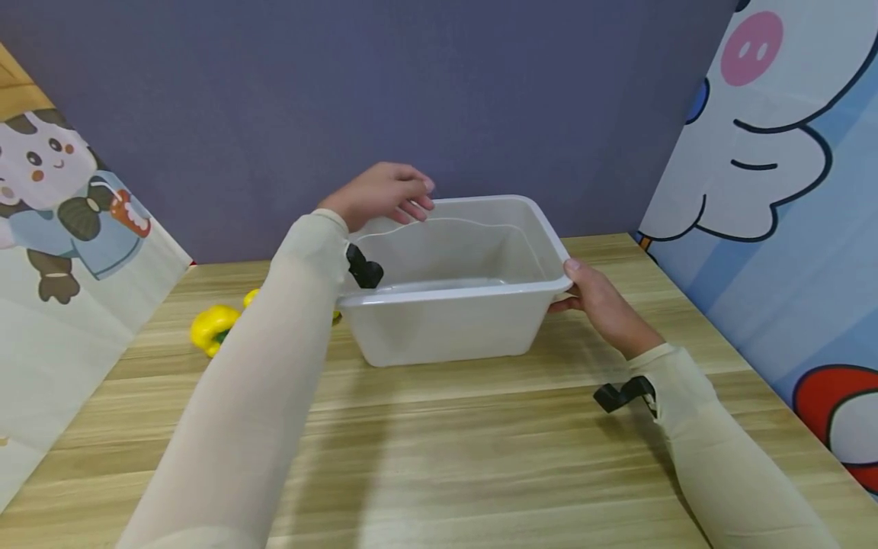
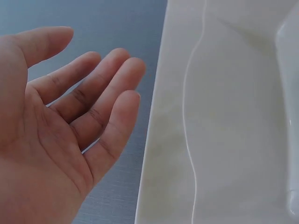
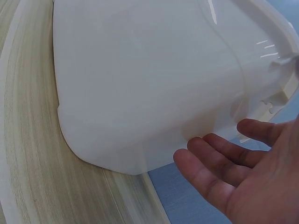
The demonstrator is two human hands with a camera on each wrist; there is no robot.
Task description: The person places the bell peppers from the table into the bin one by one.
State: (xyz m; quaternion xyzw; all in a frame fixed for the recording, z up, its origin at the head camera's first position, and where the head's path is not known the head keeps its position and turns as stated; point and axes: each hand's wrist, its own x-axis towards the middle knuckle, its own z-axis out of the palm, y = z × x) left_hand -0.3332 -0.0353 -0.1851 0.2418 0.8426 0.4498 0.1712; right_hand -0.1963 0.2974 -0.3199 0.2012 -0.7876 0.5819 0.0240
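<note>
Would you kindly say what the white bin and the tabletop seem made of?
The white bin looks like glossy moulded plastic, given its bright highlights and rounded corners. The tabletop shows wood grain with a soft sheen, perhaps wood or printed laminate.

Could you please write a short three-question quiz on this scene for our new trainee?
1. True or false: the left hand holds nothing.

2. Where is the green-stemmed yellow pepper?
A) To the left of the white tub
B) Inside the white tub
C) To the right of the white tub

3. Fill in the missing word: the right hand grips the tub by its ____.

Key: 1. True; 2. A; 3. rim
</note>
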